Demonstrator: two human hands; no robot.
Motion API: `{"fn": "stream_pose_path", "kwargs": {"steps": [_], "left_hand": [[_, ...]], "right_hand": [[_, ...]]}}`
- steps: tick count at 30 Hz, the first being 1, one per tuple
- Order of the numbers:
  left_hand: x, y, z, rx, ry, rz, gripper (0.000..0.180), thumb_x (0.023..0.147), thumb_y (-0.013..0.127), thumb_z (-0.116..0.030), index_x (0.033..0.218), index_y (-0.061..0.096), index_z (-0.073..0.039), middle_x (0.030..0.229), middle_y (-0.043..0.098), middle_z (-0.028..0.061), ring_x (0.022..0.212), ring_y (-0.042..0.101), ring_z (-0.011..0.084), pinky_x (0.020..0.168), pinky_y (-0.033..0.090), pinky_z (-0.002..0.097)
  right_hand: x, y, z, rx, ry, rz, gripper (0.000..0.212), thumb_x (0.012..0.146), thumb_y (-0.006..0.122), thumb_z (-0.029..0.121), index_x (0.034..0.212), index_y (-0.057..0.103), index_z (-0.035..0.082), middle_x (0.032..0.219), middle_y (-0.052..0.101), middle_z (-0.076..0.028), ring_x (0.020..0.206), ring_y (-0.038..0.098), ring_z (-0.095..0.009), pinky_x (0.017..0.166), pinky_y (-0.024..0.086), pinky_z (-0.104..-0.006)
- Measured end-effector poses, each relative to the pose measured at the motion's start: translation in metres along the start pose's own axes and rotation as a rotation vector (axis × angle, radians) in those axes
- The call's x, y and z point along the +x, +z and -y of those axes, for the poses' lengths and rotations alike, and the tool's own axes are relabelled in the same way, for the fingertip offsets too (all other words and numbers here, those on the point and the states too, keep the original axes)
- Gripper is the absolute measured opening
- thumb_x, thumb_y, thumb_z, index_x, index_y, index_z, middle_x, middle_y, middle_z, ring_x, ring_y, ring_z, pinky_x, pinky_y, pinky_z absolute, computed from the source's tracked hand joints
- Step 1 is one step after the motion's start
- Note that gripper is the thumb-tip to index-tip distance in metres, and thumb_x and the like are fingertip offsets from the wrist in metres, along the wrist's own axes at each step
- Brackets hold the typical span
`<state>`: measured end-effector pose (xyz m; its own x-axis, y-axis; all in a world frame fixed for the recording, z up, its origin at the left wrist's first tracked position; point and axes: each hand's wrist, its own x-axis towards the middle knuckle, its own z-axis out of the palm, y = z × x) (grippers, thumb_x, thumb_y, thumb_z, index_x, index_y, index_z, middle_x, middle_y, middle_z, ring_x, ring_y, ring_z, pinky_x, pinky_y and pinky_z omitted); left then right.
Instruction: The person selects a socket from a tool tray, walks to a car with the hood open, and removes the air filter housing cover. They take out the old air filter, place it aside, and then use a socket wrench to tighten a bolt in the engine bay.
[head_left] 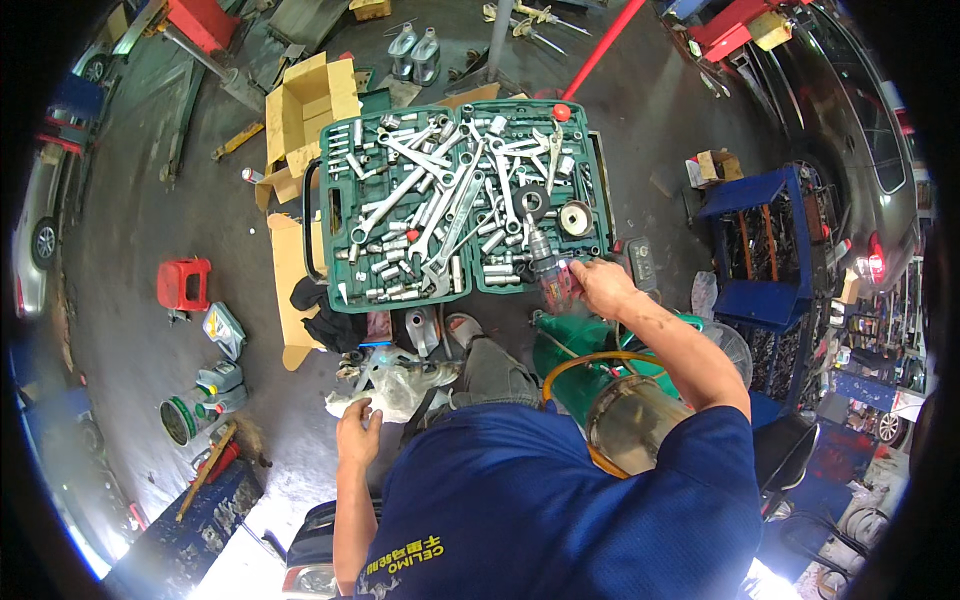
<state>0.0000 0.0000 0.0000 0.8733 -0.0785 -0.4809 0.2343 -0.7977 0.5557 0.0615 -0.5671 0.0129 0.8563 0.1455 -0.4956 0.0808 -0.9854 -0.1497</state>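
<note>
Red-grey power tool (pixel 552 278) | in right grip (pixel 603 289) | body jutting left

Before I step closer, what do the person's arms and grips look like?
They are human: the left grip and right grip are bare hands, ungloved, with no cables. Dark smudges show on the right forearm. The right sleeve is short and dark blue, like the shirt, which has yellow printing on its left side.

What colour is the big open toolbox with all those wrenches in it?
The toolbox is dark green; it shows best in the head view.
</note>
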Motion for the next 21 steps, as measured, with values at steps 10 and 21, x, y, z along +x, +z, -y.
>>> {"fn": "stream_pose_path", "kwargs": {"steps": [10, 21], "left_hand": [[-0.009, 0.012, 0.006, 0.038, -0.043, 0.023, 0.035, 0.091, 0.076, -0.018, 0.121, 0.071, 0.000, 0.099, 0.074, 0.0162, 0.090, 0.072, 0.0292, 0.085, 0.056, 0.0394], [-0.009, 0.019, -0.006, 0.007, -0.059, 0.036, 0.035, 0.092, 0.076, -0.018, 0.122, 0.071, -0.001, 0.097, 0.075, 0.0141, 0.089, 0.072, 0.0256, 0.084, 0.057, 0.0376]], "right_hand": [[-0.003, 0.002, 0.027, 0.069, -0.046, -0.015, 0.043, 0.083, 0.071, 0.013, 0.122, 0.056, 0.002, 0.102, 0.074, -0.021, 0.101, 0.070, -0.041, 0.085, 0.058, -0.0508], [-0.014, 0.017, 0.105, 0.232, -0.284, 0.181, 0.047, 0.081, 0.072, 0.017, 0.124, 0.058, 0.003, 0.097, 0.073, -0.020, 0.096, 0.071, -0.043, 0.083, 0.057, -0.0524]]}}
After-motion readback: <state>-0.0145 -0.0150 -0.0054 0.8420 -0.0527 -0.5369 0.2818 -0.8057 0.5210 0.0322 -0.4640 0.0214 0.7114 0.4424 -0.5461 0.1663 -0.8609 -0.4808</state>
